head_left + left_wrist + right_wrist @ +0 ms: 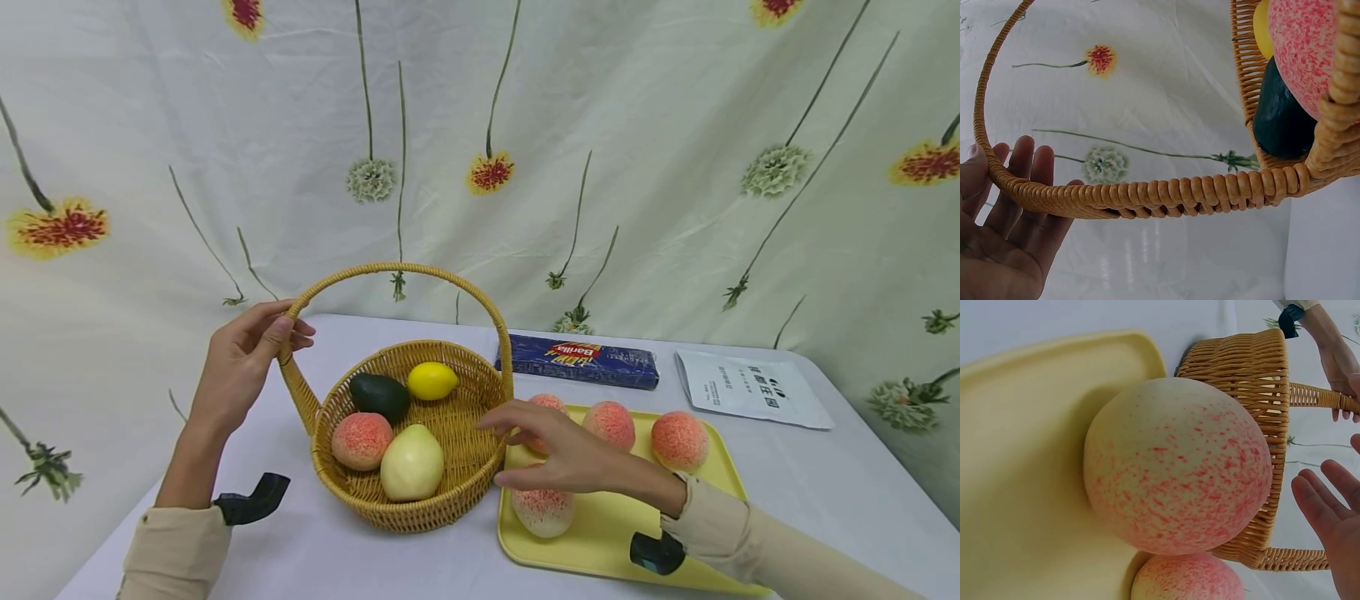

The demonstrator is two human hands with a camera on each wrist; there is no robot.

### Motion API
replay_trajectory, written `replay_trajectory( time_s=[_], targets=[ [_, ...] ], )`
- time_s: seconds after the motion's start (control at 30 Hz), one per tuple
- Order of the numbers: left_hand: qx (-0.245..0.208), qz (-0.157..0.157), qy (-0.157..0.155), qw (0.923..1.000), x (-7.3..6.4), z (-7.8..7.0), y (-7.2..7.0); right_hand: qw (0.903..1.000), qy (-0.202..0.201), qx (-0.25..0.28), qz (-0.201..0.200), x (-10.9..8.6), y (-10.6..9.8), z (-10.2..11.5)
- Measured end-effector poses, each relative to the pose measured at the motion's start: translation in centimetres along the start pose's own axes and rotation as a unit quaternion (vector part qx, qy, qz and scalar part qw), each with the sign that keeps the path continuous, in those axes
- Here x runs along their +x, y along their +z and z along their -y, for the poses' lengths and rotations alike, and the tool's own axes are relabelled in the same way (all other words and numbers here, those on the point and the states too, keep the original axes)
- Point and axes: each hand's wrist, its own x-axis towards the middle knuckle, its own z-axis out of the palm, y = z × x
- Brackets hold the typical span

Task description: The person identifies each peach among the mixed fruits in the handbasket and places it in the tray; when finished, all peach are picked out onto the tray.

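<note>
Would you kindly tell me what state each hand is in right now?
Left hand: closed, holding the basket handle.
Right hand: open, holding nothing.

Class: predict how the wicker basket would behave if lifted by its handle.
The basket probably stays stiff: its handle holds a tall arch. It may tip left, where most fruit sits. The rounded lemon might roll onto bare weave.

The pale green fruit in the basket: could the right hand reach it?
Probably yes: the right hand is empty at the right side of the basket, nothing covers the pale green fruit, and the way between them looks free.
</note>
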Motion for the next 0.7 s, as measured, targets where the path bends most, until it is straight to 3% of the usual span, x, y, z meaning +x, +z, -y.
replay_trajectory(
  time_s=[0.3,0.7],
  targets=[
    [0.003,0.0,-0.002,1.0,0.0,0.1,0.0,0.999,-0.015,-0.042,0.005,1.2,0.1,0.6],
    [0.003,0.0,-0.004,1.0,0.0,0.1,0.0,0.9981,-0.022,-0.053,0.021,2.6,0.4,1.3]
  ],
)
